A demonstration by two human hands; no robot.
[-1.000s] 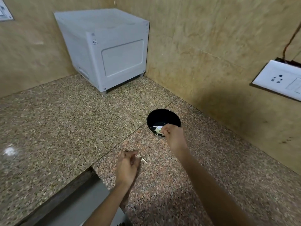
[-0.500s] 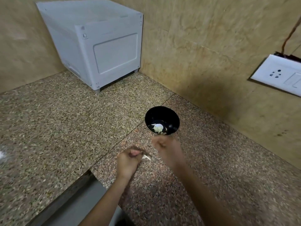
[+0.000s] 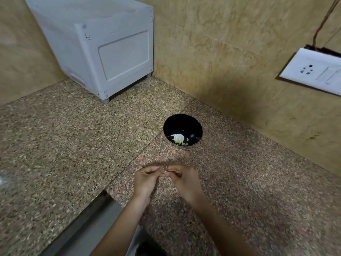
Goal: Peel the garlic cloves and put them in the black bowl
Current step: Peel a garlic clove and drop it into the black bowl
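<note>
right hand, back from the black bowl, meets left hand, both grips pinching a blurred garlic clove.

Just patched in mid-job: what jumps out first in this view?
The black bowl near the right wall, with pale peeled garlic inside. Nearer the camera, the left hand and right hand meet over the granite counter, pinching a small pale bit. A big white box fills the back corner.

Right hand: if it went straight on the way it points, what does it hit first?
The left hand: the right hand points left, fingertips meeting it around a small pale bit, probably garlic. The black bowl sits off that line.
</note>
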